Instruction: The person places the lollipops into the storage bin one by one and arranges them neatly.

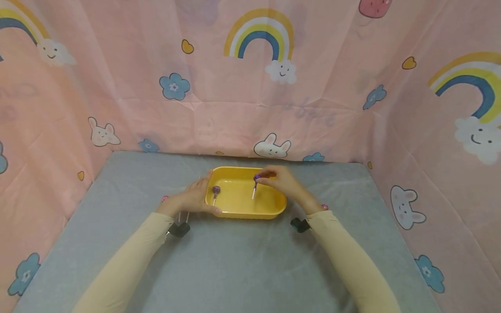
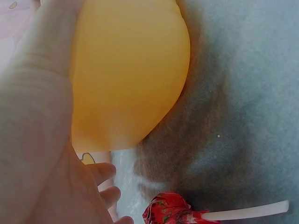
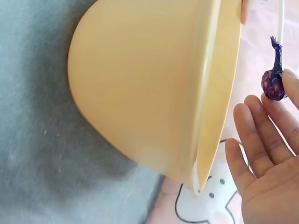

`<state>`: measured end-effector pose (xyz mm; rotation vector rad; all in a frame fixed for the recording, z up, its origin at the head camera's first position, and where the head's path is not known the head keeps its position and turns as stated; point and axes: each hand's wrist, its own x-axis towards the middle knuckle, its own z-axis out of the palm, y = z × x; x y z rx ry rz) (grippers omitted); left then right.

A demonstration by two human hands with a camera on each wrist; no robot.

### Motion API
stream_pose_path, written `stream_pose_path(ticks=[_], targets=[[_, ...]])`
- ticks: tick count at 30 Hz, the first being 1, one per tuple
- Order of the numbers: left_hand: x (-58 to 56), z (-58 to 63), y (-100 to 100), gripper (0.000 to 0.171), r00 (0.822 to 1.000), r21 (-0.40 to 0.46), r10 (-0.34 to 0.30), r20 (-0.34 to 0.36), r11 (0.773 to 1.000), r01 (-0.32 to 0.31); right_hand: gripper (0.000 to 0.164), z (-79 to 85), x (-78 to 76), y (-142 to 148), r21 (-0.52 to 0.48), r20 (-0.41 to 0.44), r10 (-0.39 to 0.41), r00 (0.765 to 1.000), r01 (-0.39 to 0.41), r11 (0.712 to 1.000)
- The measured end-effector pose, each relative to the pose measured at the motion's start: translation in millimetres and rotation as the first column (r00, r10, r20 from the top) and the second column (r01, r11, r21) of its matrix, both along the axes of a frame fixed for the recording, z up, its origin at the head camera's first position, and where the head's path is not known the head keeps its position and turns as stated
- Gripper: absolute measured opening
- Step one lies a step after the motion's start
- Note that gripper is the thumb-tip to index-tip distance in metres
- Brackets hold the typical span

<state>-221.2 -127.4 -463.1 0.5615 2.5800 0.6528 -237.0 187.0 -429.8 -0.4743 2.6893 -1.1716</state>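
A yellow tray stands on the grey table mat. My left hand clasps its left end, thumb on the near rim and fingers at the far corner; in the left wrist view this hand lies against the tray's outer wall. One purple lollipop lies inside the tray at the left. My right hand pinches a second purple lollipop by its head above the tray, stick pointing down. In the right wrist view that lollipop sits at my fingertips, beside the tray's rim.
A red-wrapped lollipop with a white stick lies on the mat close to my left hand. Pink lollipop heads show by my left wrist and by my right wrist. Pink patterned cloth walls close in the mat on three sides.
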Motion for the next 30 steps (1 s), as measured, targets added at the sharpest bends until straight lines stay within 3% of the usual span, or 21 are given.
stream_pose_path(ticks=[12, 30], targets=[[1.6, 2.0, 1, 0.143, 1.000, -0.007, 0.008, 0.008, 1.000, -0.008, 0.020, -7.9, -12.0, -15, -0.016, -0.010, 0.022, 1.000, -0.022, 1.000], [1.1, 2.3, 2, 0.143, 1.000, -0.018, 0.022, 0.022, 1.000, -0.022, 0.019, -1.1, -17.0, -38, 0.000, -0.003, 0.075, 0.997, -0.075, 0.997]])
